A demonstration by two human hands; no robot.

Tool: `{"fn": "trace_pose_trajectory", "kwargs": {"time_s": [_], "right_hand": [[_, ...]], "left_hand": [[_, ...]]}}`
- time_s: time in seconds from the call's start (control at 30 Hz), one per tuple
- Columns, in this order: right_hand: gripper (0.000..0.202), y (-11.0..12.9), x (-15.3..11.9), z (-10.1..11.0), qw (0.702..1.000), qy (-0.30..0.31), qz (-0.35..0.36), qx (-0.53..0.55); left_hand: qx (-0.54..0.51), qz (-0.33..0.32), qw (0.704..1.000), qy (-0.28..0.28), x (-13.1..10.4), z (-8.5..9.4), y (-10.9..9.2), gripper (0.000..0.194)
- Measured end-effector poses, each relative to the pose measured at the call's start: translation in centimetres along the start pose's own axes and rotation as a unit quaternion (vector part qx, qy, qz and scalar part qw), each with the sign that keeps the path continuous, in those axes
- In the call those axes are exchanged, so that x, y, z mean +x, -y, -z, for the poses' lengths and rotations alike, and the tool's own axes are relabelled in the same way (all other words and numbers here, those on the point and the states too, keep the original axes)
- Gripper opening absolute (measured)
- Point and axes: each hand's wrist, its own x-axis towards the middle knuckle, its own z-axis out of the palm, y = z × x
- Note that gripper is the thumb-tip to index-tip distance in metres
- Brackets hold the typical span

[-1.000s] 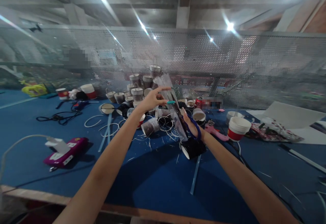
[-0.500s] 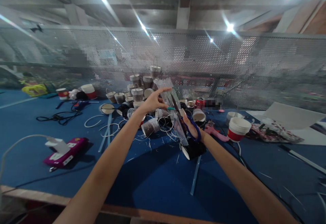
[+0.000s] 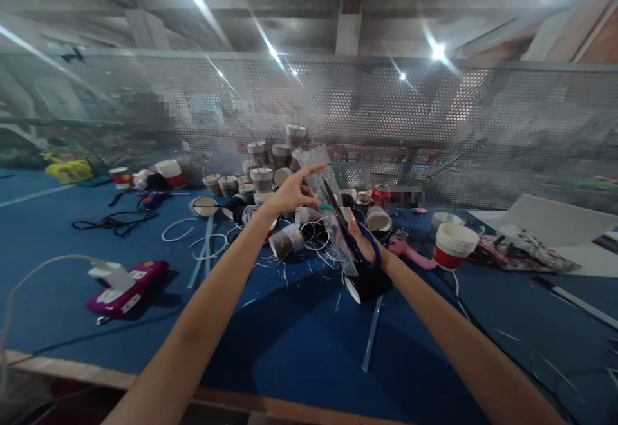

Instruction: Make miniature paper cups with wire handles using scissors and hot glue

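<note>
My left hand (image 3: 290, 194) is closed on a long clear plastic piece (image 3: 317, 160), which slants over the middle of the table. A teal bit (image 3: 325, 206) shows at my left thumb tip. In my right hand (image 3: 358, 237) is a pair of scissors (image 3: 369, 254) with dark blue handles, the blades pointing up along the clear plastic. Whether the blades touch the plastic I cannot tell. Beneath my right hand lies a black-wrapped cup (image 3: 369, 285) on its side. A grey-wrapped cup (image 3: 286, 242) lies tipped over below my left hand.
Small grey buckets (image 3: 262, 180) are piled at the back, before a perforated screen (image 3: 309, 100). To the right are a pink glue gun (image 3: 412, 254) and stacked paper cups (image 3: 456, 248). A purple power strip (image 3: 120, 299) sits left; clear strips (image 3: 373, 338) and white cord rings lie about.
The scissor blades show more clearly beside the plastic piece now, and my right hand has turned slightly. My left hand keeps nearly the same place. The view has shifted a little.
</note>
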Motion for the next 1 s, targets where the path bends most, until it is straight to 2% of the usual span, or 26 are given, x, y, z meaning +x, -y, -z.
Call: {"fn": "trace_pose_trajectory", "kwargs": {"time_s": [0.43,0.7,1.0], "right_hand": [[0.063,0.1,0.1,0.0,0.998,-0.039,0.009,-0.048],[0.065,0.3,0.1,0.0,0.995,-0.061,0.012,-0.078],[0.067,0.1,0.2,0.0,0.999,-0.043,-0.008,-0.019]], "left_hand": [[0.01,-0.01,1.0,0.01,0.1,0.0,0.5,0.087],[-0.009,-0.014,1.0,0.01,-0.1,-0.2,-0.1,0.088],[0.013,-0.003,0.999,0.036,-0.2,-0.7,-0.6,0.086]]}}
